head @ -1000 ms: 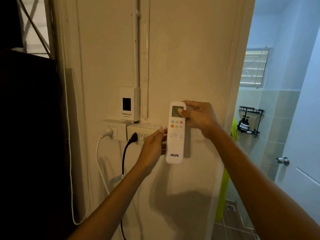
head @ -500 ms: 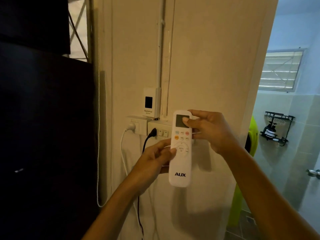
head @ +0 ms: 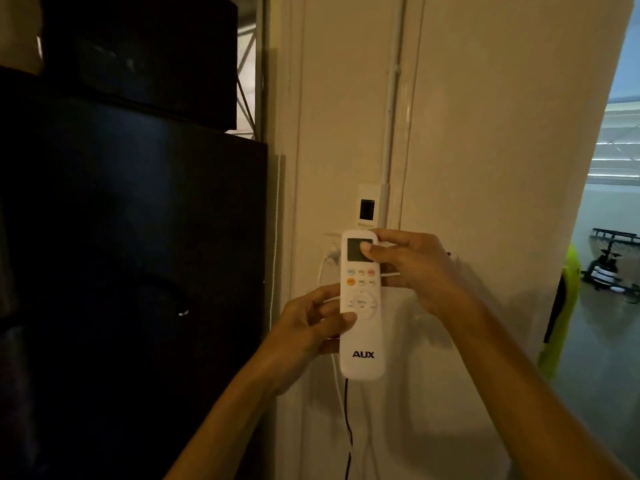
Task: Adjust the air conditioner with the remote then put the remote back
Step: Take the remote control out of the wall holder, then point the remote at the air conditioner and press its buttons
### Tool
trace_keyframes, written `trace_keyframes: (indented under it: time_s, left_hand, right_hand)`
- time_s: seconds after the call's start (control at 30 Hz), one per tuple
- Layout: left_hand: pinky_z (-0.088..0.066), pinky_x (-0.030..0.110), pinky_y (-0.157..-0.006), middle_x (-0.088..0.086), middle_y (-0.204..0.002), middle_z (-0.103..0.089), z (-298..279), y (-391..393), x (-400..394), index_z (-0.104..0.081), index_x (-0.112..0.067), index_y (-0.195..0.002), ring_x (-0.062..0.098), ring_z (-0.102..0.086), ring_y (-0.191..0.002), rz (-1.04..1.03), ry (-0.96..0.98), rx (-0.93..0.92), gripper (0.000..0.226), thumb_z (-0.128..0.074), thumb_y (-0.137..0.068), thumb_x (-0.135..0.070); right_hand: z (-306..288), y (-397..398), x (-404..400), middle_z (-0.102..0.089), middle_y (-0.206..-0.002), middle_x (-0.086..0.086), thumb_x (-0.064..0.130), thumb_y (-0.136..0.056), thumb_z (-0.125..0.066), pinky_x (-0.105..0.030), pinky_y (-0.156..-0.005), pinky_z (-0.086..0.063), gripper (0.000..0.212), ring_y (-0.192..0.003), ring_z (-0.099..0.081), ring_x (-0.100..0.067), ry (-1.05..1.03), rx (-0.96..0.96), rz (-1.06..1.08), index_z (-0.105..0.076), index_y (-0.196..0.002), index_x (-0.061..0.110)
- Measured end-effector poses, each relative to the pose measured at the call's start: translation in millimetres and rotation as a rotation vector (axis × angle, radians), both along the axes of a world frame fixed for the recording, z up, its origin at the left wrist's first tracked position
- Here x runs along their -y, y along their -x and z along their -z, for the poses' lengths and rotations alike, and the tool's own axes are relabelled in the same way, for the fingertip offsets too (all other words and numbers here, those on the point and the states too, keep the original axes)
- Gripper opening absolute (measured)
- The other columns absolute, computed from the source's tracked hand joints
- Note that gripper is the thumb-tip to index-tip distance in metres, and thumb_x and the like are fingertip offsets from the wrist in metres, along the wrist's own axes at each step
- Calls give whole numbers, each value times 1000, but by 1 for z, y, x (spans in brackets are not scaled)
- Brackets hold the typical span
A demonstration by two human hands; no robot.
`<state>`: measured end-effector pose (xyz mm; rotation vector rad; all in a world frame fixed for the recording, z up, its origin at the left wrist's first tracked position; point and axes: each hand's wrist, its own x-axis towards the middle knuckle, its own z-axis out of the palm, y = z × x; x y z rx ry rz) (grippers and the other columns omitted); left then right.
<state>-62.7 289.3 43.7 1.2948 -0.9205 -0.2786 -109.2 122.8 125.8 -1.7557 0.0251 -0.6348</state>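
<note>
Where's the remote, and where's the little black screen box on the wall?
remote [head: 362, 327], head view, white front above the AUX letters
wall box [head: 366, 209], head view, its dark window

Both hands are holding the white AUX remote [head: 362, 306] upright before the cream wall [head: 485, 133]: the left hand [head: 308, 330] gripping its middle, the right hand [head: 415, 268] thumbing its screen.

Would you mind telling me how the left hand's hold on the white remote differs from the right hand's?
The left hand grips the remote from its left edge around the middle, thumb lying just below the round keypad. The right hand holds the top from the right edge, thumb tip on the grey display. The left hand sits lower, the right higher. Both are closed on the upright remote, in front of the cream wall.
</note>
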Motion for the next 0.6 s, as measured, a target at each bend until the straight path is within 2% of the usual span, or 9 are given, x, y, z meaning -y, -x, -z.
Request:
trace_keyframes:
  time_s: [0.13,0.23,0.33,0.43,0.6]
  left_hand:
    - [-61,30,-75,-1,-110,-72,-1,5,-49,-53,-27,-118,16,-69,-100,-18,-18,-9,37,-59,-85,-12]
    - [-59,37,-84,3,-117,-69,1,11,-85,-50,-22,-125,18,-67,-104,-23,-28,-9,41,-58,-86,-12]
    - [-60,29,-76,-3,-111,-73,6,14,-118,-54,-27,-119,16,-68,-102,-7,-3,-5,39,-60,-82,-17]
    - [-58,21,-71,-8,-108,-73,10,16,-145,-55,-33,-113,13,-69,-100,-27,17,2,33,-57,-88,-12]
    - [-59,24,-73,-8,-113,-71,9,22,-174,-55,-34,-115,14,-68,-104,-59,15,9,33,-56,-91,-10]
  right_hand:
    - [6,3,-49,-74,-75,8,18,-80,-71,-15,-44,-52,18,-63,-72,-3,-23,28,-33,-67,-86,34]
    - [17,10,-84,-74,-76,9,27,-84,-66,-18,-48,-55,14,-66,-72,-4,-33,31,-32,-66,-94,36]
    - [35,28,-114,-76,-77,9,32,-84,-63,-17,-49,-55,16,-70,-73,-5,-22,14,-31,-67,-100,34]
    - [54,49,-142,-75,-92,5,35,-80,-64,-18,-54,-56,32,-78,-73,-6,35,-33,-80,-65,-112,29]
    - [67,65,-179,-74,-101,2,24,-86,-61,-22,-61,-59,33,-87,-72,-10,5,-57,-173,-59,-117,34]
